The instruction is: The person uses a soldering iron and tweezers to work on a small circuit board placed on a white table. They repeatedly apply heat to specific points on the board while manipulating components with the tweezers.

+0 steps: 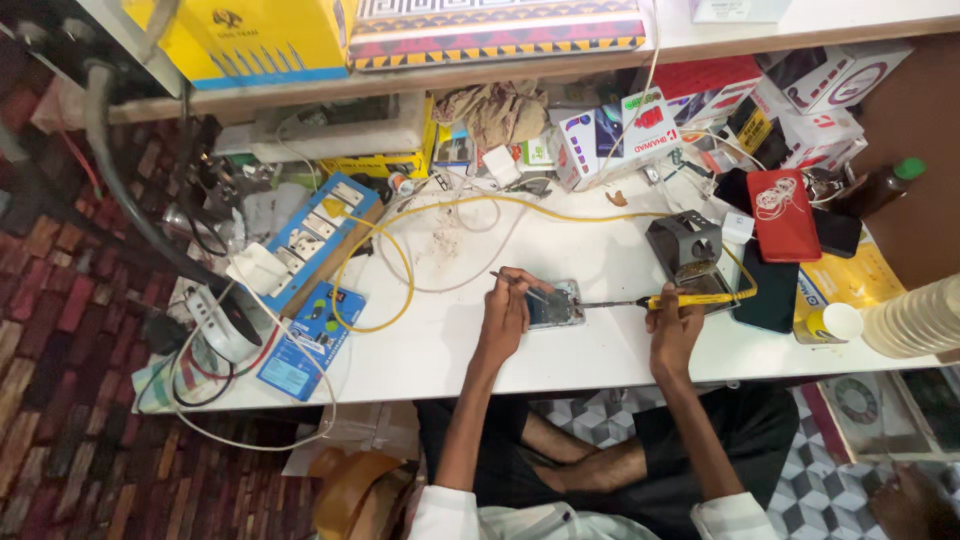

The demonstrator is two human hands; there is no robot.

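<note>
Now left hand pinching tweezers over opened phone; right hand gripping yellow soldering iron, tip near board. Risk: trailing cable tugs iron, tip slips.

Bright, even light falls on the white table from above, and the surface nearly bleaches out around the middle. Shadows are short and soft, tucked just under the left hand and the right hand. The space beneath the shelf sits noticeably dimmer, with the clutter there in shade. The far left corner drops into deep darkness. The wide lens bows the shelf edge and stretches things toward the corners. Focus holds sharp at the centre, while the sleeves at the bottom edge go soft and slightly blurred.
</note>
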